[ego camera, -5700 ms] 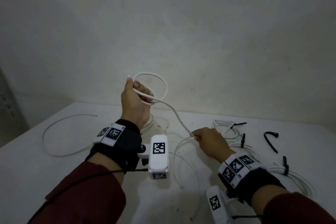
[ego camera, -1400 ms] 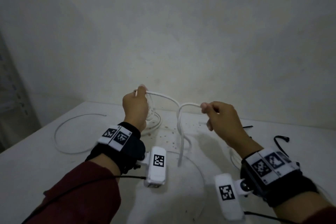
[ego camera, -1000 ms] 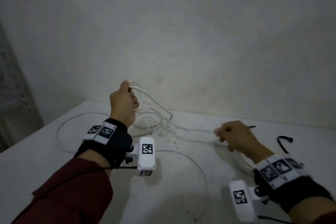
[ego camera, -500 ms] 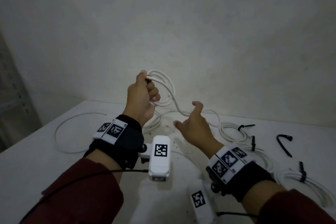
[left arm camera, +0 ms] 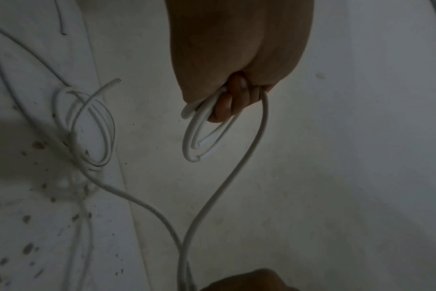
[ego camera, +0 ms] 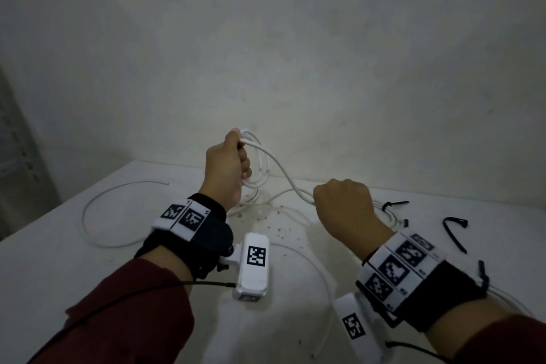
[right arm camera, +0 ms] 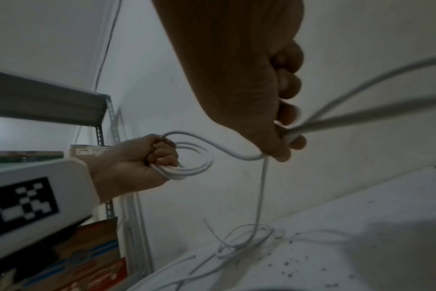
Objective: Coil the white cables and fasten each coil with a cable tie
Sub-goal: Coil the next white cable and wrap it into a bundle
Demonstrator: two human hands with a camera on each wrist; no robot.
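Observation:
My left hand (ego camera: 229, 162) is raised above the white table (ego camera: 59, 260) and grips a small coil of white cable (ego camera: 261, 162), several loops hanging from its fist (left arm camera: 199, 137). From the coil the cable (ego camera: 288, 179) runs down and right into my right hand (ego camera: 342, 204), whose fingers (right arm camera: 289, 116) are curled round it. The slack drops from there to loose loops (right arm camera: 247, 238) on the table. In the right wrist view the left hand (right arm camera: 147, 163) shows with the coil (right arm camera: 194, 163).
Another loose white cable (ego camera: 97, 233) curves over the table's left side. Tied coils (ego camera: 390, 216) with black ties lie at the right, and a loose black cable tie (ego camera: 455, 230) beyond them. A metal shelf (right arm camera: 62, 102) with boxes stands to the left. A wall backs the table.
My right hand was open near the coil half a second ago; now it has closed round the cable lower and further right. The left hand still holds the coil up.

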